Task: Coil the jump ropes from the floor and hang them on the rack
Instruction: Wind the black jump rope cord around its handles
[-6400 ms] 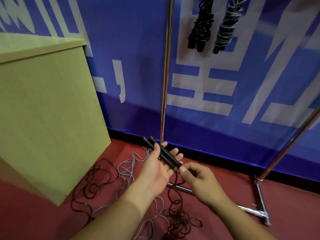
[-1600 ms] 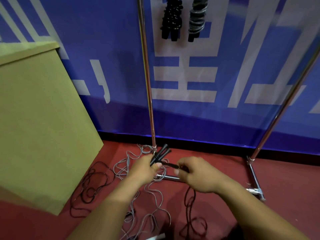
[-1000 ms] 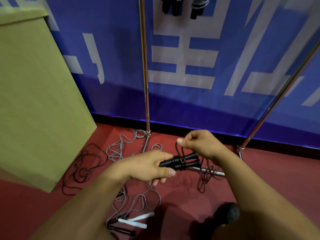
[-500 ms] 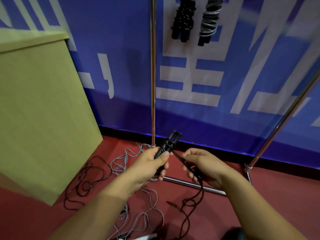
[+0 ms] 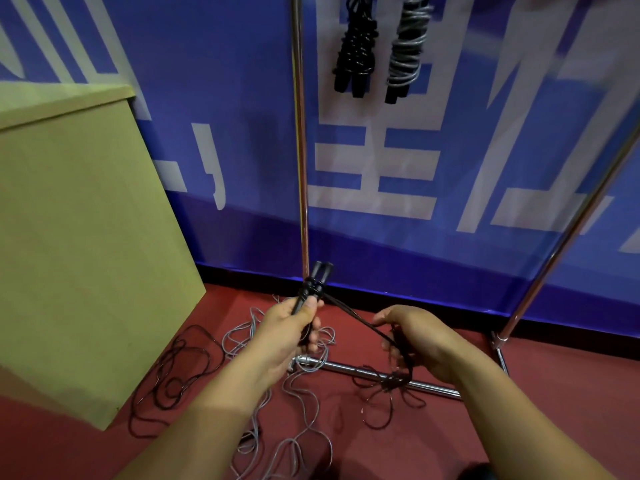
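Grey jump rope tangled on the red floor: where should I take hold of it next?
A guess: take the grey jump rope by a raised loop near the chrome rack base bar, from above. Its handles are not clearly visible, and a loose black rope lies left, apart.

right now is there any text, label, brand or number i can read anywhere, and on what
Blue banner behind the rack: large white strokes, seemingly parts of characters, cropped and partly hidden; no whole word reads.
Black handles in the left hand: no label visible.
Hung rope coils, wooden box: no text visible.
So nothing legible.
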### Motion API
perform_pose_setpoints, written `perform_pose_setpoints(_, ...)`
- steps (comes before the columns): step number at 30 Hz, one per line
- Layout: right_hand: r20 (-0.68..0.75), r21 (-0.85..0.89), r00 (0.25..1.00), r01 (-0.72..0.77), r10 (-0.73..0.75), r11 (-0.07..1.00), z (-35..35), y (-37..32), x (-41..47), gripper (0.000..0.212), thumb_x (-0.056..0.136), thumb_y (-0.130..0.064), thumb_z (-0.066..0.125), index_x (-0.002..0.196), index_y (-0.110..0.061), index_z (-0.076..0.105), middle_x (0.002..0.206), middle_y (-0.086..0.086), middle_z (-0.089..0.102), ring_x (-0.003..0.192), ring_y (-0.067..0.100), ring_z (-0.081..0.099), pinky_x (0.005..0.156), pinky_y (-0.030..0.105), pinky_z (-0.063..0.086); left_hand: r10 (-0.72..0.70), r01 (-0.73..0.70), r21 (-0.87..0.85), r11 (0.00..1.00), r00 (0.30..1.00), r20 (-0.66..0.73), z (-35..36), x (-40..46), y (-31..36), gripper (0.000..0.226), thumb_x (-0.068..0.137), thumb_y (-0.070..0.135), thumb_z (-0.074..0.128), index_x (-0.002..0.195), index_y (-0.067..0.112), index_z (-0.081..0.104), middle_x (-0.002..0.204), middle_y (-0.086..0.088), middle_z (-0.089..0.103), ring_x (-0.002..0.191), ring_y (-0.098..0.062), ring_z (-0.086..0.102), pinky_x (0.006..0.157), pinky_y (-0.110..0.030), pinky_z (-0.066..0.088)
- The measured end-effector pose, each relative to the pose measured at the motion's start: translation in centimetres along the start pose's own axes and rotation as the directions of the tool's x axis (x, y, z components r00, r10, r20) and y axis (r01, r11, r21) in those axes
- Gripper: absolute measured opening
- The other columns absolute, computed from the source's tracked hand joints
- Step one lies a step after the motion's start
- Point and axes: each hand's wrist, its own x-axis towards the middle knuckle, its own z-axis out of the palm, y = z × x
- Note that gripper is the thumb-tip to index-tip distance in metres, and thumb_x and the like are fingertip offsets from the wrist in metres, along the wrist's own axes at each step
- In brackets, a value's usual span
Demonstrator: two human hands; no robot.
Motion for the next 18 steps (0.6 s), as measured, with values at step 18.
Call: perform_pose_setpoints(18,0.134,-0.214,0.932,0.360,-0.338,0.908,0.8,0.1,-1.3,0.028,0.098,-0.021,0.054,0.076,-0.012,0.070,0.053,-0.010,0.047,0.050,0.006,0.038,0.053,0.020,0.030,0.138,-0.083,0.310,0.947,0.978,-0.159,-2.3,1.0,-0.7,0.020,0.102,0.021,0.053,0.098,0.004,0.064,0.068,-0.004,0.057,0.048,-0.010,0.050,0.044,-0.023,0.042)
